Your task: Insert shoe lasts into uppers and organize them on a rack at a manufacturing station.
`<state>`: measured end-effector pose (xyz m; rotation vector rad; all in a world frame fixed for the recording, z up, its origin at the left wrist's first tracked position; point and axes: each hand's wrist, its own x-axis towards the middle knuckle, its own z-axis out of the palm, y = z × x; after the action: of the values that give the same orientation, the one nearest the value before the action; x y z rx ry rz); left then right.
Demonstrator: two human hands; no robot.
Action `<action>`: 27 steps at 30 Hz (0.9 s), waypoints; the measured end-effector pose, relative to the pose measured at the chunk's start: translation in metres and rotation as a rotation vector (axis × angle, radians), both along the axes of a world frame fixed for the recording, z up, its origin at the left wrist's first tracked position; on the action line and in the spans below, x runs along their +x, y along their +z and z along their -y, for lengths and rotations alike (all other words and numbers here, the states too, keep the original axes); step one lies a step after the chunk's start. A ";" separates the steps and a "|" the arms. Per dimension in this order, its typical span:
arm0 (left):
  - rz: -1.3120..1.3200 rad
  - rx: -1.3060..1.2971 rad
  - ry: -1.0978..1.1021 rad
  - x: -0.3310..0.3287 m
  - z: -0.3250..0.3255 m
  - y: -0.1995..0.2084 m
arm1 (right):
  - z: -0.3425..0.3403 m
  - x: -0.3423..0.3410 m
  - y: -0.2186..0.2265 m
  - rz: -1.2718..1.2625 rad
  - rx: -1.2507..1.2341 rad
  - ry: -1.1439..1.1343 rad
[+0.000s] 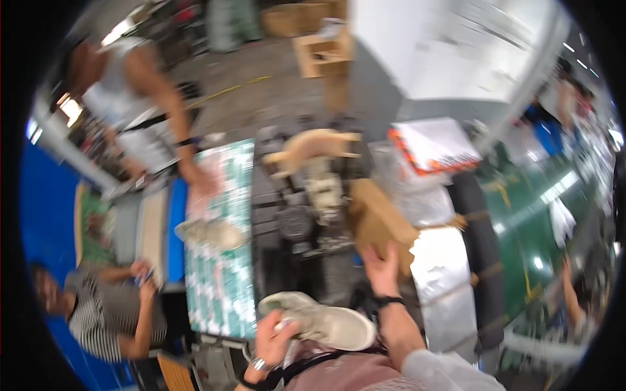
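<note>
A pale beige lace-up shoe [329, 324] is held low in front of me, toe to the right. My left hand [275, 337] is closed on its heel end, thumb at the opening. My right hand [382, 268] reaches forward with fingers stretched out against the near end of a brown cardboard box [377, 218]; blur hides how firmly they touch. Beyond the shoe stands a dark machine [297, 225] with a curved tan pad [316, 148] on top. Another pale shoe [212, 233] lies on the shiny green-patterned table [222, 296] to the left.
A person in a white sleeveless top [130, 85] reaches over the table's far end. Someone in a striped shirt [104, 319] sits at the left. At right are a silvery wrapped surface [447, 280], a white-and-orange box [437, 143] and a green floor [521, 215].
</note>
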<state>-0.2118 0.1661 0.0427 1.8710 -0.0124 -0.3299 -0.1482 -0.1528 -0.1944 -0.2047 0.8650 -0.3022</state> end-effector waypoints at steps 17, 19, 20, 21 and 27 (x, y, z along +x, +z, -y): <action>-0.073 0.058 0.088 0.002 0.002 -0.078 | 0.019 -0.005 0.074 -0.395 -1.940 0.544; -0.145 -0.003 -0.019 0.018 0.010 -0.087 | 0.023 -0.006 0.081 -0.434 -2.028 0.641; -0.144 0.001 -0.025 0.025 0.014 -0.091 | 0.024 -0.005 0.085 -0.392 -2.070 0.598; -0.131 0.051 -0.083 0.029 0.019 -0.096 | 0.026 -0.005 0.089 -0.374 -2.071 0.570; -0.060 0.224 -0.293 0.057 0.053 -0.130 | 0.062 -0.010 0.104 -0.414 -2.142 0.443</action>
<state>-0.1547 0.1134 -0.0872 2.0827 -0.2179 -0.6099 -0.1584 -0.2147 -0.0906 -2.4632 0.5123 -0.6710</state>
